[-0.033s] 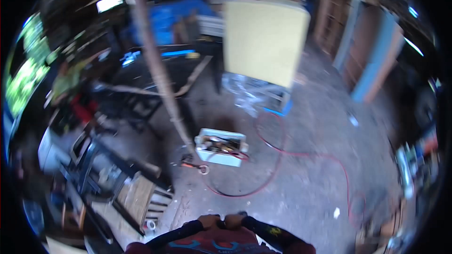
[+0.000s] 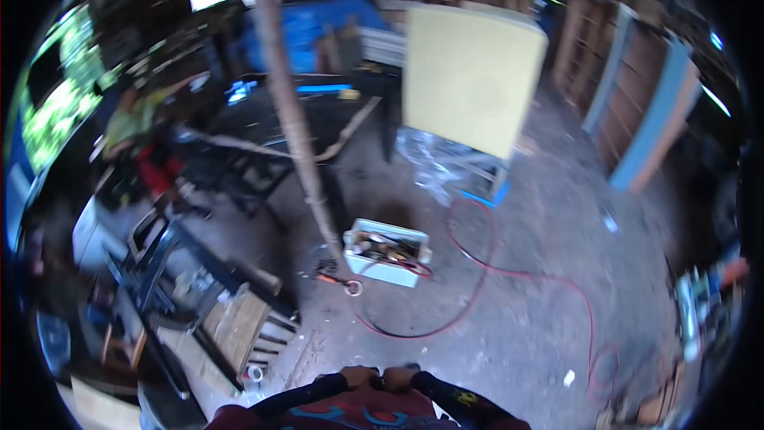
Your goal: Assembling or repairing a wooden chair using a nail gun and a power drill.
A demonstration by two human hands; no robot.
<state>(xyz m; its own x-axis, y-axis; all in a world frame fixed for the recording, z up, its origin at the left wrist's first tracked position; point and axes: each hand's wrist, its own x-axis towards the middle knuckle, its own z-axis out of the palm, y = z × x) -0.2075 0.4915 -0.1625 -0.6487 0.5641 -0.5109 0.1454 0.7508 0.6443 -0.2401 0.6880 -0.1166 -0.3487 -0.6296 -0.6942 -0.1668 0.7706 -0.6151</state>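
My left hand (image 2: pixel 360 377) and my right hand (image 2: pixel 399 378) are close together in front of my red shirt, at the lower edge. Both look closed, fingers curled inward. Small dark bits show by the fingers, but what they hold, if anything, cannot be made out. Dark sleeves cover both forearms. On the floor ahead stands a white rectangular bin (image 2: pixel 382 274) full of mixed tools, too small to name singly. Beside it lie an orange-and-black item (image 2: pixel 328 278) and a small ring-shaped thing (image 2: pixel 353 288). A red hose (image 2: pixel 532 275) loops across the concrete floor.
A wooden post (image 2: pixel 288 103) rises behind the bin. Further back stands a pale yellow panel-sided block (image 2: pixel 473 80) on a stand with clear plastic. A dark table (image 2: pixel 263 123), slatted wooden furniture (image 2: pixel 235 326) and a seated person (image 2: pixel 139 131) are at left; shelving frames (image 2: pixel 637 103) at right.
The whole scene has shifted slightly right and down in view, as my head turned left. My hands stay together at my front, closed as before.
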